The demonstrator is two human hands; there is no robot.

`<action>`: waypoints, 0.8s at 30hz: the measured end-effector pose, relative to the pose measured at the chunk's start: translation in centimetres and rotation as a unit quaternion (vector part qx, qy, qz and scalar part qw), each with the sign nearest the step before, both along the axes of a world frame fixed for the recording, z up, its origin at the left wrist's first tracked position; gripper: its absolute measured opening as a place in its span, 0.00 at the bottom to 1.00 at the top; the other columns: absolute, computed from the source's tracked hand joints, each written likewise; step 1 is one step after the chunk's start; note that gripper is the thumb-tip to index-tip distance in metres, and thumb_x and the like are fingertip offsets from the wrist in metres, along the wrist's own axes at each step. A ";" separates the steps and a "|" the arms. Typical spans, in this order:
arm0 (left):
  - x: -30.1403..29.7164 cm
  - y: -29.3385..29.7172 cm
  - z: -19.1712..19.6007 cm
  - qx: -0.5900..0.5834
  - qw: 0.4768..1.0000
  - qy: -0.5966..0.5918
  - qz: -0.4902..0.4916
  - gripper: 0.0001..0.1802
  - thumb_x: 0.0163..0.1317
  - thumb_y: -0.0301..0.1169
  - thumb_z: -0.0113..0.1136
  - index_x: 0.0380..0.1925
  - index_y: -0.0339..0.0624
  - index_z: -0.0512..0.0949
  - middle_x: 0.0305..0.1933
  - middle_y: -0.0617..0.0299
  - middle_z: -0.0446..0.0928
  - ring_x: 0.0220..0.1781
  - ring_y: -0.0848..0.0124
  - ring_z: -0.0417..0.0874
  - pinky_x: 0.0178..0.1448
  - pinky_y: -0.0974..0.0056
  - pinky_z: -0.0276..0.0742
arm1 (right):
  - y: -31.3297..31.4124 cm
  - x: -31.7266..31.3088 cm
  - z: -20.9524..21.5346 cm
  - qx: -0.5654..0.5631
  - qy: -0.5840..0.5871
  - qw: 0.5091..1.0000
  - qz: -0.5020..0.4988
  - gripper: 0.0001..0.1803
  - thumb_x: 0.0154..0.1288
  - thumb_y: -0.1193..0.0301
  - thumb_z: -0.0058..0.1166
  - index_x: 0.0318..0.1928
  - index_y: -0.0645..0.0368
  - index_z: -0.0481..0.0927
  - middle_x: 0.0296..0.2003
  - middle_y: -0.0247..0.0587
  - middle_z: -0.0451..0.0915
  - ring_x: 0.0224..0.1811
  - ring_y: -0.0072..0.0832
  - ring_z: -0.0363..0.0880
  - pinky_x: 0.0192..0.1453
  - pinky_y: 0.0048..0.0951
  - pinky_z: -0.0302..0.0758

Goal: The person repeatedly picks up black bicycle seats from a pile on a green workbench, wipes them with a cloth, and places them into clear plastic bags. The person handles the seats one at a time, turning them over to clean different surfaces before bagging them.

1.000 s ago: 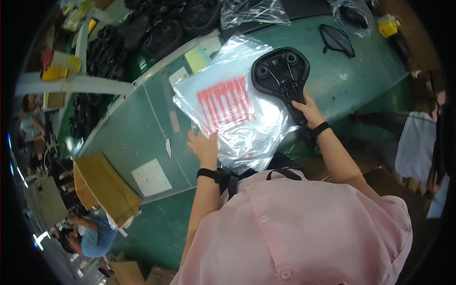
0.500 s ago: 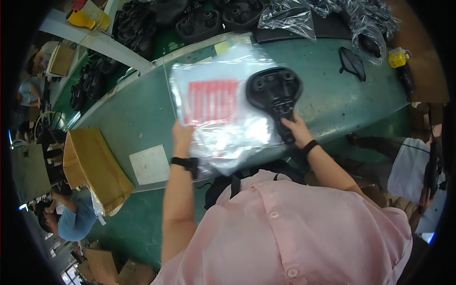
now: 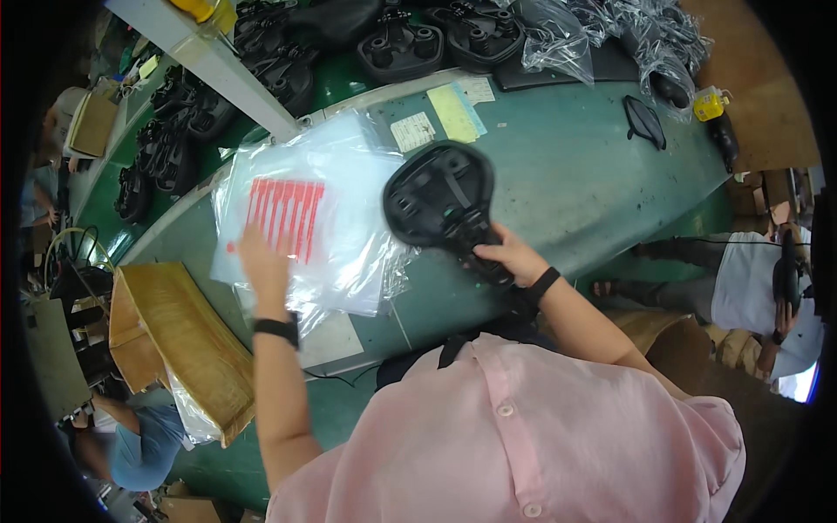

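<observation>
In my right hand (image 3: 514, 254) is a black bicycle saddle (image 3: 436, 187), gripped by its narrow nose with its underside showing. The saddle hangs over the green-topped table, to the right of a stack of clear plastic bags (image 3: 353, 283) with red print. My left hand (image 3: 266, 261) lies over the bags beside the print. Its fingers are smeared by motion, so I cannot make out whether they pinch the plastic. A black band sits on each wrist.
Black saddles (image 3: 401, 52) line the far edge, some wrapped in clear plastic (image 3: 558, 39). Paper slips (image 3: 453, 113) lie on the table. A small black item (image 3: 645, 122) and a yellow bottle (image 3: 711, 105) are at right. A cardboard box (image 3: 179, 340) stands left; people are on both sides.
The stack of bags has shifted left across the table along with my left hand, uncovering the paper slips. My right hand has brought the saddle leftward, off the bags.
</observation>
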State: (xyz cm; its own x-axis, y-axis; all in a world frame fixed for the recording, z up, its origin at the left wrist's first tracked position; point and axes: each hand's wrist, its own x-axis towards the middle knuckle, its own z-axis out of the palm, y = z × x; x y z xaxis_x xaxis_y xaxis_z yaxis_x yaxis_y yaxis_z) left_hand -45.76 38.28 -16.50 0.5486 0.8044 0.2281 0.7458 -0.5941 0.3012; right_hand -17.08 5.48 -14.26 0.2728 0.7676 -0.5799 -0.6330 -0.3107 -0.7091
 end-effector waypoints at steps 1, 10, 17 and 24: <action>2.0 -3.8 -0.6 -0.021 0.999 0.021 -0.045 0.41 0.56 0.51 0.62 0.63 0.35 0.63 0.62 0.39 0.66 0.66 0.46 0.64 0.71 0.44 0.50 | -0.8 0.7 0.0 -0.017 0.002 1.000 -0.021 0.28 0.59 0.73 0.59 0.59 0.62 0.64 0.44 0.42 0.78 0.38 0.31 0.83 0.43 0.29 0.80; 11.9 -15.7 -0.8 -0.102 0.988 0.072 -0.091 0.40 0.51 0.36 0.66 0.64 0.39 0.62 0.62 0.43 0.62 0.62 0.49 0.64 0.63 0.47 0.62 | -4.1 4.3 -3.0 -0.033 0.054 0.996 -0.071 0.18 0.68 0.66 0.51 0.55 0.58 0.67 0.43 0.45 0.80 0.34 0.33 0.83 0.32 0.33 0.81; 10.5 -12.6 -0.9 -0.172 0.974 0.107 -0.098 0.23 0.50 0.29 0.64 0.48 0.40 0.74 0.37 0.48 0.74 0.38 0.52 0.77 0.42 0.55 0.74 | -3.0 4.0 -1.8 0.003 0.236 0.971 -0.037 0.20 0.71 0.57 0.45 0.53 0.59 0.71 0.41 0.49 0.81 0.33 0.35 0.83 0.29 0.34 0.81; 11.7 -11.5 -1.2 -0.401 0.891 -0.214 0.013 0.18 0.66 0.37 0.56 0.21 0.36 0.72 0.21 0.71 0.62 0.23 0.80 0.56 0.26 0.69 0.56 | -3.2 4.5 -1.6 -0.013 0.232 0.972 -0.027 0.18 0.69 0.59 0.48 0.49 0.59 0.73 0.37 0.48 0.81 0.31 0.35 0.83 0.29 0.35 0.82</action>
State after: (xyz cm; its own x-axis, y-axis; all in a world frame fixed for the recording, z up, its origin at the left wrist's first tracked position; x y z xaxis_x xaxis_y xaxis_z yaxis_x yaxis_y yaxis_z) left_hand -34.02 26.80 -17.69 0.5292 0.8132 -0.2422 0.4710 -0.0442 0.8811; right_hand -12.60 2.27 -15.90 0.0170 0.7432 -0.6688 -0.8983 -0.2824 -0.3366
